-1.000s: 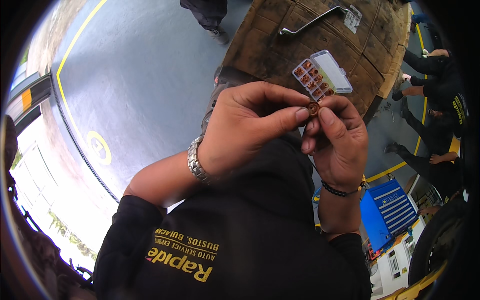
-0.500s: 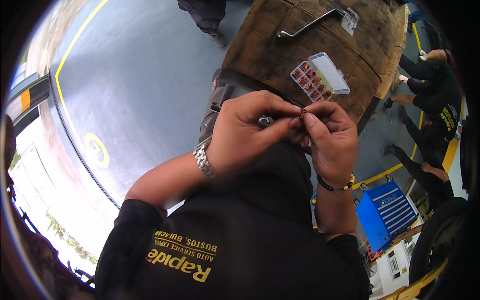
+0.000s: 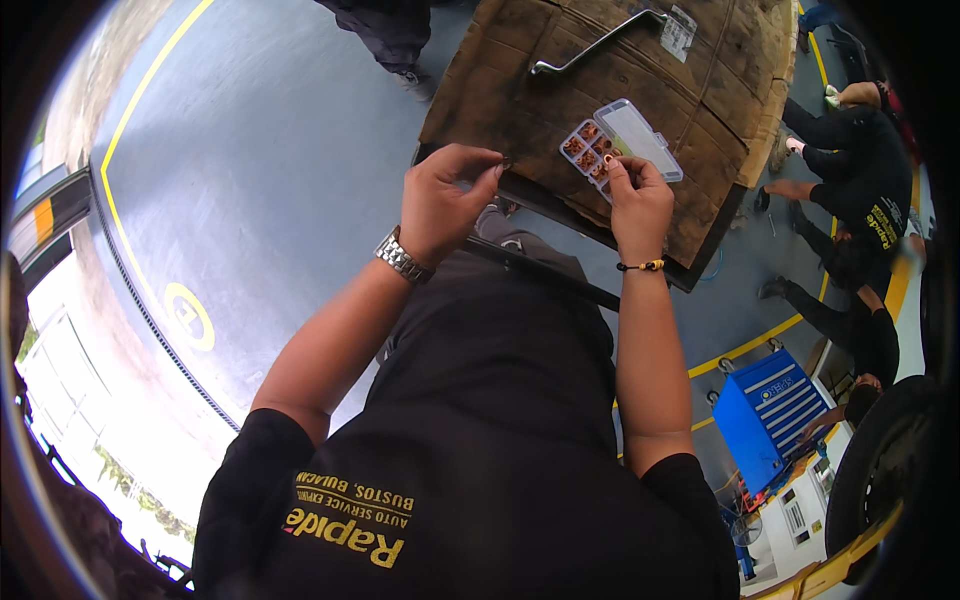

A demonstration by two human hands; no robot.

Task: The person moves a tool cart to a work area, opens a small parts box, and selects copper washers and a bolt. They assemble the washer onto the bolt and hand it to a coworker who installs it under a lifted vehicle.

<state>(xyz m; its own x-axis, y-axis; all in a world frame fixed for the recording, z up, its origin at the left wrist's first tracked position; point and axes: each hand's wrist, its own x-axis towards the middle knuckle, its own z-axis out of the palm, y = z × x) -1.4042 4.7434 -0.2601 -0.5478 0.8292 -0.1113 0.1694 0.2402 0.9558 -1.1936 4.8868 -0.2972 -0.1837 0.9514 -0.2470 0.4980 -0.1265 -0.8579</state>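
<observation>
My left hand (image 3: 445,205), with a metal watch on its wrist, is out past the table's near edge. Between its thumb and forefinger it pinches a small dark ring (image 3: 507,161). Over the near side of a clear plastic compartment box (image 3: 576,128), my right hand (image 3: 642,205) has its fingertips closed on a copper washer (image 3: 608,158). The box's lid (image 3: 650,145) lies folded back to the right. Copper washers (image 3: 575,147) of several sizes fill the compartments; my right fingers hide some of them.
Stained cardboard covers the table (image 3: 520,110). A ring spanner (image 3: 600,45) and a printed slip (image 3: 679,33) lie at its far side. A person (image 3: 385,35) stands beyond the table's left; others (image 3: 865,180) are at the right, near a blue tool cabinet (image 3: 770,410).
My hands were together, fingering a small ring. They have parted: the left moved away to the left with a ring, the right reached forward to the box.
</observation>
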